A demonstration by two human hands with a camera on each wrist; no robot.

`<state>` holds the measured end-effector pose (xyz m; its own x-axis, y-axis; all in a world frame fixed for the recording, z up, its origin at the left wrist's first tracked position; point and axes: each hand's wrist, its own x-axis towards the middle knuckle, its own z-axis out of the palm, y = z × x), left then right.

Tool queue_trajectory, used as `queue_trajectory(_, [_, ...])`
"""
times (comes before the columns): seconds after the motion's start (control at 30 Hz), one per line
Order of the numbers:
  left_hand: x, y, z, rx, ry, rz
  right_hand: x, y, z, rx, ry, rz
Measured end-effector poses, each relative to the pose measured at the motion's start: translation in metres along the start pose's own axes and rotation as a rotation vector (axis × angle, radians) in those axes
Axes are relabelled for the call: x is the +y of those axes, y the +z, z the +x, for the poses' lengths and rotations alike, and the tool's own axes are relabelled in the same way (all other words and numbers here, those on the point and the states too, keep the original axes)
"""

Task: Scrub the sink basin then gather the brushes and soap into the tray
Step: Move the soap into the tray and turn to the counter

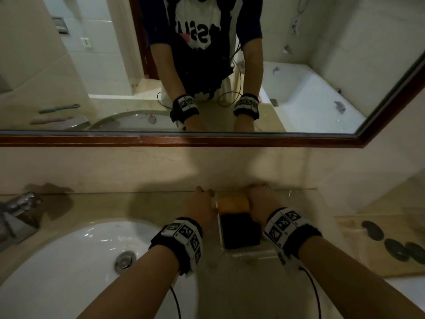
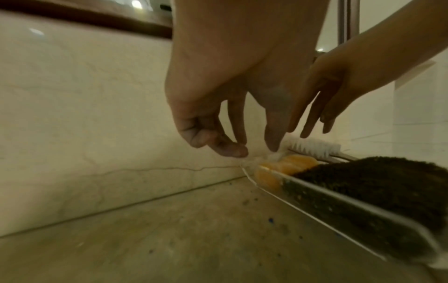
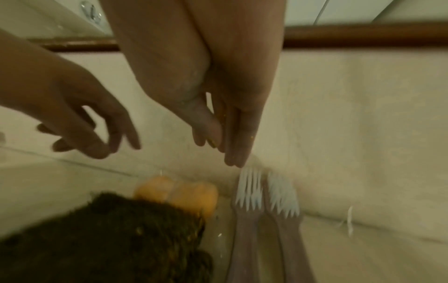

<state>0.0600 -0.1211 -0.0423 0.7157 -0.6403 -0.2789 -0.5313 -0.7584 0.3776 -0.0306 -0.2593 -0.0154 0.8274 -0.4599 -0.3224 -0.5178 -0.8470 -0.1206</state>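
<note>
In the head view, the right hand point(image 1: 262, 201) is covering the brushes in the tray point(image 1: 250, 255), and both hands are hiding the tray's far corners. In the right wrist view, the brush point(image 3: 249, 191) handles are running blurred off the bottom edge beside the tray's dark scrub pad point(image 3: 109, 239). Left of the tray, the faucet point(image 1: 18, 208) is being cut by the frame edge.

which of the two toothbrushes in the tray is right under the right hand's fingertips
The toothbrush lying next to the orange soap. The right hand has its fingertips just above its bristles, while the other toothbrush lies farther from the soap.
</note>
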Motion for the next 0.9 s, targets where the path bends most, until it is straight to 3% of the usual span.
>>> queue_trajectory(0.3, [-0.030, -0.044, -0.086, 0.105, -0.006, -0.075, -0.061, -0.024, -0.081, 0.045, 0.010, -0.168])
queue_trajectory(0.43, [-0.057, -0.076, -0.134, 0.184, -0.068, -0.092, -0.105, -0.039, -0.108, 0.025, -0.073, -0.143])
queue_trajectory(0.63, [-0.117, -0.097, -0.216, 0.333, -0.254, -0.092, -0.196, -0.037, -0.129, 0.108, -0.332, -0.137])
queue_trajectory(0.9, [-0.241, -0.080, -0.324, 0.340, -0.607, -0.104, -0.318, 0.037, -0.173, 0.005, -0.628, -0.206])
